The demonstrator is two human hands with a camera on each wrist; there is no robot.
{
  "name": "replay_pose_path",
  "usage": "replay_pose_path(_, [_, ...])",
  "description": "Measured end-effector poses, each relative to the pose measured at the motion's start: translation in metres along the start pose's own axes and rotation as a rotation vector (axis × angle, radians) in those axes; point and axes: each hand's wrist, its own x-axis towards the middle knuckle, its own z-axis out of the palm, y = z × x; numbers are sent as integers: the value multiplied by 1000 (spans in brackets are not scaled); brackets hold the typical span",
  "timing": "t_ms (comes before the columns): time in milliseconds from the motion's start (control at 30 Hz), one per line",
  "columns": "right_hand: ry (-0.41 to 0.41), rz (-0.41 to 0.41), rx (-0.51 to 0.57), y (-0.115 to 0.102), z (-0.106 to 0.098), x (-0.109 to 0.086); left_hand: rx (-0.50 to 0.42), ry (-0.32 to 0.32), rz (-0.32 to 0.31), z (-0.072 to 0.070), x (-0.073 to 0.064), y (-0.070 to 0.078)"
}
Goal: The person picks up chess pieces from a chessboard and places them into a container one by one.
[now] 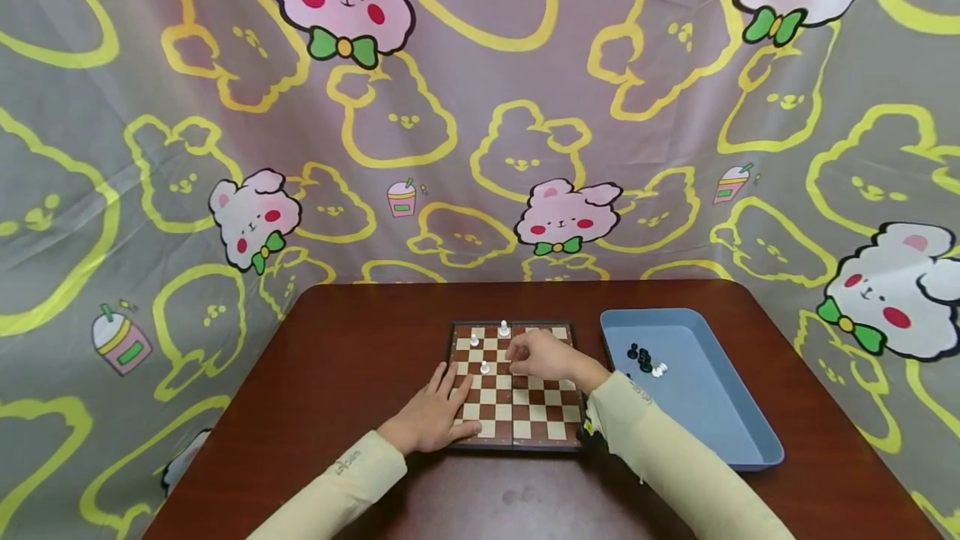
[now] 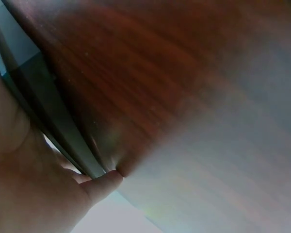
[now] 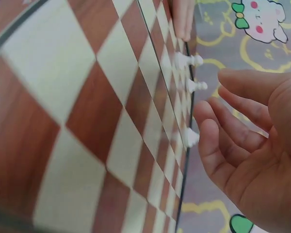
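Note:
A brown-and-cream chessboard (image 1: 542, 430) with a dark rim lies on the table. Three white chess pieces stand towards its far left: one (image 1: 504, 329) by the far edge, another (image 1: 474, 341) near the corner, a third (image 1: 485, 368) closer in. My left hand (image 1: 429, 417) rests, fingers spread, on the board's left side; in the left wrist view its thumb (image 2: 104, 187) lies along the dark rim. Over the far middle of the board hovers my right hand (image 1: 543, 356). The right wrist view shows its fingers (image 3: 211, 141) loosely bent, a gap before the thumb, and nothing held.
Right of the board sits a blue-grey tray (image 1: 708, 411), holding several black chess pieces (image 1: 645, 360) and a white piece (image 1: 659, 370). The dark wooden table (image 1: 337, 357) reaches back to a patterned cloth (image 1: 450, 132) hanging behind and at both sides.

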Motion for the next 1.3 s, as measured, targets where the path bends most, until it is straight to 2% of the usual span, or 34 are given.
replay_pose_path(267, [44,22,65,-5,18,15,11,1,3,-3,-1,1])
replay_pose_path(567, [19,86,121,-3,34,26,10,8,0,3,-2,0])
replay_pose_path(1033, [37,51,77,-1,42,32,9,3,5,3,-4,0])
replay_pose_path(1300, [67,31,45,-3,45,33,9,10,9,-3,-6,2])
